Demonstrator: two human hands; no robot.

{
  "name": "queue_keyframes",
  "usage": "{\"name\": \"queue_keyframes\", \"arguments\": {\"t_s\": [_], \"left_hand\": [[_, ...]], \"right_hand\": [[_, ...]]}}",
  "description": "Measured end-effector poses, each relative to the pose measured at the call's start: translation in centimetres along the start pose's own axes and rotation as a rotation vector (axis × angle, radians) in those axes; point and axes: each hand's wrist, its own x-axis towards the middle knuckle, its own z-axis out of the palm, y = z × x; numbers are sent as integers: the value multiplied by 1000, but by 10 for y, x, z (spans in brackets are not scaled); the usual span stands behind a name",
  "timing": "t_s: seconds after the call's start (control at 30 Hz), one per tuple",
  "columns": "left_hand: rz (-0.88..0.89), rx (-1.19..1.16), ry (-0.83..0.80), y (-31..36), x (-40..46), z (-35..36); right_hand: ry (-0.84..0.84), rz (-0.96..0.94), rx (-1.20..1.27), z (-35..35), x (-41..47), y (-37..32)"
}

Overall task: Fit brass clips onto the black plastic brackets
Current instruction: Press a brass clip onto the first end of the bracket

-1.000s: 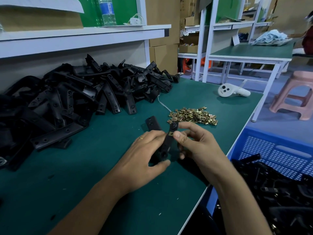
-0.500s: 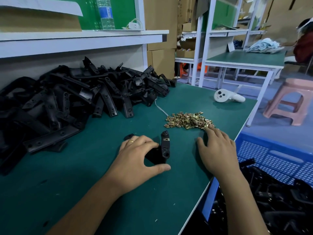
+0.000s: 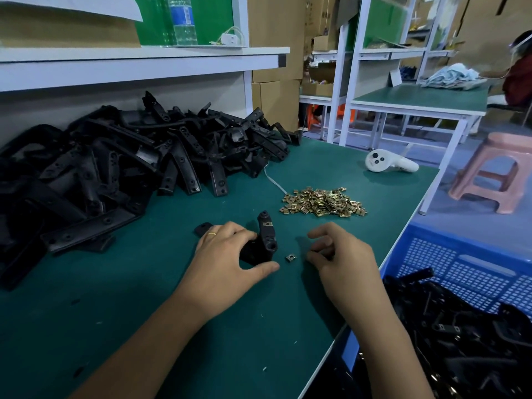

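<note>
Steadying 1 bracket, 1 loose clip alongside.

Left hand [image 3: 227,263] wrapped around black bracket [image 3: 263,243] on green bench [image 3: 144,326], 1 brass clip [image 3: 267,224] already seated, likely braced for the next. Loose clip [image 3: 290,258] just beside, within reach. Right hand [image 3: 342,254] loosely curled, holding nothing. Clip pile [image 3: 324,202] beyond.

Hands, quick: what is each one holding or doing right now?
Left hand: grips the black bracket on the table.
Right hand: fingers loosely curled, holding nothing; a loose brass clip lies just beside it.
</note>
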Motion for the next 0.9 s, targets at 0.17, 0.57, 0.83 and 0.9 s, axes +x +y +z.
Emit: {"name": "queue_keyframes", "arguments": {"t_s": [0.17, 0.57, 0.83, 0.9], "left_hand": [[-2, -12, 6, 0, 0, 0], [194, -29, 218, 6, -3, -3], [208, 5, 269, 9, -3, -7], [210, 9, 261, 9, -3, -7]], "right_hand": [[-86, 21, -183, -10, 3, 1], [-104, 261, 1173, 13, -4, -18], [-124, 213, 1090, 22, -4, -21], [-142, 181, 1031, 21, -4, -21]]}}
